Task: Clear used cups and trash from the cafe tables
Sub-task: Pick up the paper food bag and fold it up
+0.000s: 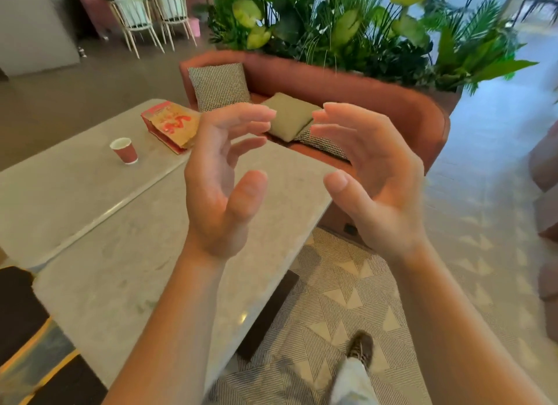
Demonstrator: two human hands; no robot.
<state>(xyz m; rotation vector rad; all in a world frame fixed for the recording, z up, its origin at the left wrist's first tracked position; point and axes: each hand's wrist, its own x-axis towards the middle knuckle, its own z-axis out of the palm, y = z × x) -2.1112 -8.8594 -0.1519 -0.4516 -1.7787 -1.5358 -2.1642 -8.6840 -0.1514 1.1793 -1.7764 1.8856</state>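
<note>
A red paper cup (pixel 124 150) stands upright on the far marble table (pixel 60 187), near its middle. Behind it a brown paper bag with red print (pixel 172 125) lies flat at that table's far end. My left hand (pixel 225 178) and my right hand (pixel 371 178) are raised in front of me, palms facing each other, fingers relaxed and loosely curved, holding nothing. Both hover above the near marble table (pixel 136 284) and its right edge, well away from the cup and bag.
An orange sofa (pixel 392 108) with checked and green cushions curves behind the tables, backed by large green plants (pixel 347 27). White chairs (pixel 151 15) stand far left. Patterned floor (pixel 347 299) lies to the right, with my shoe (pixel 360 348) on it.
</note>
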